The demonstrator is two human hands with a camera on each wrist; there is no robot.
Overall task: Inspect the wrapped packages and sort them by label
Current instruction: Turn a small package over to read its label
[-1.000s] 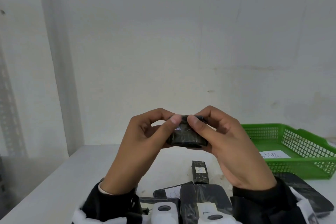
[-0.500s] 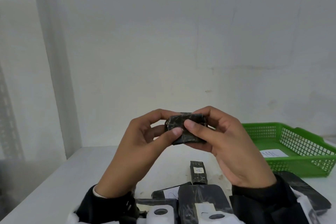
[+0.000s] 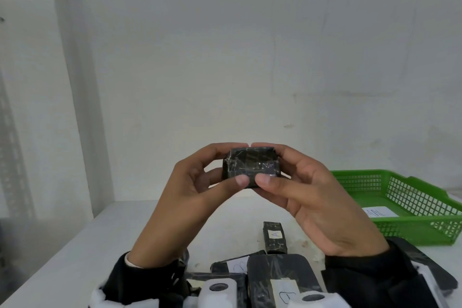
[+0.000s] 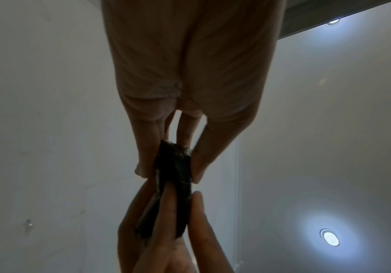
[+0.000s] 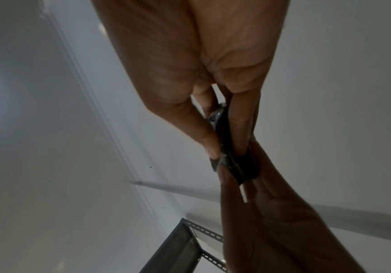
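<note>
Small black wrapped package (image 3: pixel 250 166) held up at centre frame, well above the white table (image 3: pixel 75 252), pinched from both sides. Left hand (image 3: pixel 190 190) clamped on its left end, thumb on the near face, fingers curled over the top; right hand (image 3: pixel 302 192) clamped on the right end the same way, index fingertips meeting above the top edge. No label visible on the face turned to the head camera. In the left wrist view the package (image 4: pixel 173 182) seen edge-on between both sets of fingers; same in the right wrist view (image 5: pixel 229 147), blurred.

Lower centre of the frame: narrow package marked A (image 3: pixel 274 237) lying on the table, apart from the hands. Nearer the bottom edge, more black packages partly hidden behind the wrists and wrist cameras: one with a curled mark (image 3: pixel 235 265), a larger one (image 3: pixel 277 270) overlapping it. Right side: green mesh basket (image 3: pixel 425 227) with a white paper slip (image 3: pixel 380 212) inside. Dark flat package (image 3: pixel 422 265) just in front of the basket, mostly covered by the right sleeve.

Against half a second back: package turned so a broad face points at the camera, thumbs shifted down to its lower edge, hands slightly higher.
</note>
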